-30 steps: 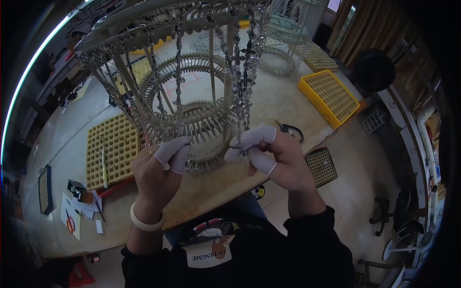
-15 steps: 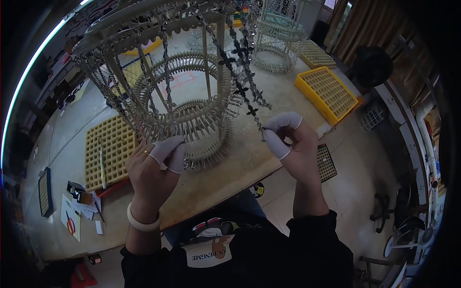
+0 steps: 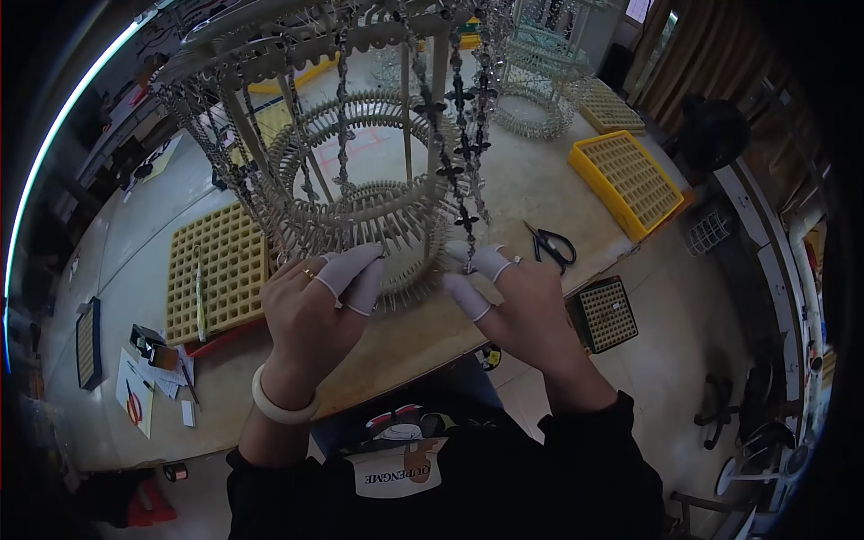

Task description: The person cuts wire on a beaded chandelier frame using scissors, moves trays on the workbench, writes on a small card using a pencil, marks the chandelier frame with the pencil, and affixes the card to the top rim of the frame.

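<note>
A round pale rack [image 3: 409, 193] with rings of springs stands in front of me, and dark beaded chains [image 3: 457, 171] with cross-shaped pieces hang down its right side. My right hand [image 3: 526, 301], with white covers on thumb and forefinger, is at the lower end of one chain, which runs between those fingertips; the thumb is blurred. Close to the rack's lower spring ring, my left hand [image 3: 315, 306] pinches its white-covered thumb and forefinger together. Whatever they hold, if anything, is hidden. Black-handled scissors or pliers [image 3: 553, 247] lie right of my right hand.
A yellow grid tray [image 3: 216, 270] sits left on the table; another yellow tray [image 3: 625, 184] is at the right edge. Orange-handled scissors [image 3: 133, 409] lie on paper at lower left. A second rack [image 3: 531, 103] stands behind. A dark grid tray [image 3: 607, 315] is below the table edge.
My right hand has moved left and slightly down with the chain's end, closer to my left hand, uncovering the black-handled tool. The view has shifted slightly. My left hand stays pinched.
</note>
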{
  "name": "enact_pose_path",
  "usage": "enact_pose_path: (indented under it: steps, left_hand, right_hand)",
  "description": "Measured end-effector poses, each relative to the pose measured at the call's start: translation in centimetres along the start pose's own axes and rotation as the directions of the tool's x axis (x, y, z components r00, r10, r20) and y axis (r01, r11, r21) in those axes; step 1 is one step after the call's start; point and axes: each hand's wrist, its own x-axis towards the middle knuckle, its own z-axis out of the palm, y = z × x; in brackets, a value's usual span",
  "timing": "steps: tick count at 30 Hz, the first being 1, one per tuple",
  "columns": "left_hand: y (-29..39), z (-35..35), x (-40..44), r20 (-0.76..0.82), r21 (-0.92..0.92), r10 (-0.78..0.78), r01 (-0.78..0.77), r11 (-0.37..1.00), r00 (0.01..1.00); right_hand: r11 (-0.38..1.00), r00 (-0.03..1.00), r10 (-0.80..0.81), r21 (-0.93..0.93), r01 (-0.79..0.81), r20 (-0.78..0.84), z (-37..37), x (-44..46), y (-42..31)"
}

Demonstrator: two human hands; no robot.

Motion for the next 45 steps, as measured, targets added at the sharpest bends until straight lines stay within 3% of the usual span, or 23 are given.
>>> enact_pose_path:
  steps: [2, 5, 9, 11, 12, 14, 17, 23, 33, 35, 39, 41, 42, 45]
  left_hand:
    - [0.0, 0.0, 0.0, -0.006, -0.014, 0.026, -0.026, 1.000, 1.000]
    - [0.2, -0.2, 0.0, 0.047, 0.026, 0.024, -0.026, 0.999, 0.999]
    - [0.5, 0.4, -0.3, 0.035, -0.029, 0.036, -0.035, 0.999, 0.999]
    - [1.3, 0.7, -0.8, 0.254, -0.398, -0.283, 0.367, 0.841, 0.925]
    - [1.8, 0.5, -0.6, 0.248, -0.397, -0.287, 0.367, 0.841, 0.926]
    - [2.9, -0.1, -0.1, 0.490, -0.564, -0.323, 0.577, 0.591, 0.810]
    - [3.2, 0.6, 0.2, 0.516, -0.534, -0.382, 0.637, 0.556, 0.767]
    - [3.4, 2.6, -0.6, 0.324, -0.452, -0.330, 0.452, 0.769, 0.887]
    - [3.5, 2.1, 0.5, 0.437, -0.510, -0.332, 0.534, 0.674, 0.836]
    - [2.9, 2.3, 0.3, 0.255, -0.347, -0.292, 0.369, 0.862, 0.922]
    - [1.3, 1.3, -0.2, 0.198, -0.276, -0.231, 0.281, 0.919, 0.953]
    - [0.7, 0.8, -0.3, 0.078, -0.145, -0.297, 0.306, 0.941, 0.952]
    - [0.3, 0.4, -0.4, 0.085, -0.011, -0.237, 0.238, 0.971, 0.968]
    - [-0.1, 0.1, -0.5, 0.034, -0.017, -0.205, 0.205, 0.979, 0.978]
  right_hand:
    - [0.993, 0.992, 0.104, 0.068, -0.099, -0.067, -1.0, 0.4, -0.6]
    - [0.990, 0.987, -0.006, 0.136, 0.028, -0.161, -1.5, 0.6, -1.2]
    - [0.963, 0.982, 0.061, 0.270, -0.011, -0.178, -0.4, -0.1, -1.0]
    - [0.969, 0.990, 0.056, 0.248, -0.021, -0.133, 0.2, -0.5, -0.3]
    - [0.968, 0.990, 0.049, 0.249, -0.015, -0.131, 0.3, -0.5, -0.2]
    - [0.980, 0.994, 0.005, 0.200, 0.017, -0.110, 0.5, -0.5, 0.1]
    - [0.984, 0.991, -0.039, 0.170, 0.061, -0.130, 0.9, -0.7, 0.3]
    - [0.986, 0.984, -0.061, 0.142, 0.085, -0.169, 1.2, -1.1, 0.4]
    - [0.983, 0.982, -0.064, 0.159, 0.093, -0.179, 0.0, -0.4, 0.4]
    - [0.980, 0.969, 0.030, 0.199, 0.019, -0.243, -0.2, -0.3, 0.4]
    - [0.991, 0.978, -0.006, 0.129, 0.034, -0.208, 0.0, -0.4, 1.3]
    - [0.987, 0.984, -0.135, 0.076, 0.144, -0.115, 0.2, -0.1, 1.4]
    - [0.989, 0.986, -0.118, 0.075, 0.127, -0.117, 0.3, -0.2, 1.4]
    - [0.989, 0.989, -0.147, -0.019, 0.147, 0.007, 1.0, -0.2, 0.7]
